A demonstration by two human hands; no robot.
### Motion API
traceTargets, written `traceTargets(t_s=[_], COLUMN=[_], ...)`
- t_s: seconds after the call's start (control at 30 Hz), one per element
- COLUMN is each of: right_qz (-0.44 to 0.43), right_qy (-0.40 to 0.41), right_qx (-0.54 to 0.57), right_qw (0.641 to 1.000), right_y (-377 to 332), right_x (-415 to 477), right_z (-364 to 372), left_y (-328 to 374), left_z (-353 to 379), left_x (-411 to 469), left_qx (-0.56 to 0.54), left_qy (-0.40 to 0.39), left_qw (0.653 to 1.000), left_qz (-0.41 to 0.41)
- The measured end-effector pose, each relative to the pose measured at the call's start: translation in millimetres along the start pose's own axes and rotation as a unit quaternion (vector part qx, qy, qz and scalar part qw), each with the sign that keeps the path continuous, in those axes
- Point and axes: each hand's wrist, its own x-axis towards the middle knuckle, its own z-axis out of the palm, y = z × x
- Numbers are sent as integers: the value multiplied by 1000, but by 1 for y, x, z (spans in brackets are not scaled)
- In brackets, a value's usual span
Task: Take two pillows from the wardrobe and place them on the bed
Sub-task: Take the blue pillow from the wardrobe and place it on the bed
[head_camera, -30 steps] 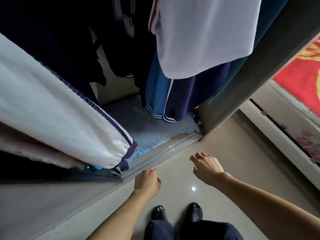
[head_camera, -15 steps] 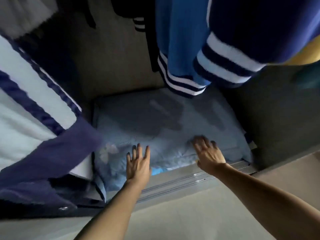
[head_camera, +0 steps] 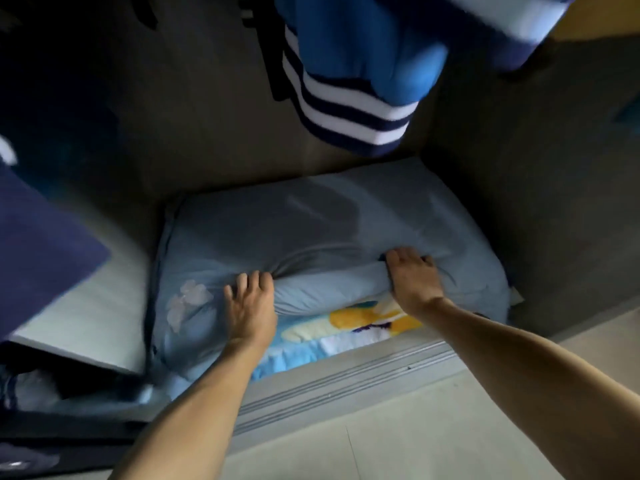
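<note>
A pale blue pillow (head_camera: 311,230) lies flat on the wardrobe floor. Its front edge is bunched up between my two hands. My left hand (head_camera: 250,308) grips the pillow's front edge left of centre, fingers curled into the fabric. My right hand (head_camera: 414,280) clutches the same edge further right. Beneath it shows a second pillow (head_camera: 346,332) with a blue, yellow and white print, mostly covered by the top one. The bed is out of view.
Hanging clothes crowd the top: a blue garment with navy and white striped cuffs (head_camera: 349,98) above the pillow, a navy and white one (head_camera: 52,271) at left. The wardrobe's sliding-door rail (head_camera: 346,379) runs along the front, with tiled floor (head_camera: 398,445) below. A dark side wall (head_camera: 536,202) stands right.
My hands went from hanging over the floor, to resting open on the pillow, to closing on its front edge. The edge now lifts and shows the printed pillow beneath.
</note>
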Motion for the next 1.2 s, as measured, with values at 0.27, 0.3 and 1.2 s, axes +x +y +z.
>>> traceTargets(t_s=[0.27, 0.3, 1.2], right_qz=[11, 12, 179], right_qy=[-22, -33, -186], right_qx=[74, 74, 33], right_qw=[997, 997, 966], right_y=[2, 2, 68], right_x=[-62, -70, -380], right_z=[-138, -156, -553], left_y=[4, 4, 73], left_z=[-146, -163, -554], left_x=[-60, -67, -181], left_qx=[-66, -67, -28], left_qy=[-56, -64, -257], left_qw=[996, 996, 903], left_qz=[-14, -12, 345])
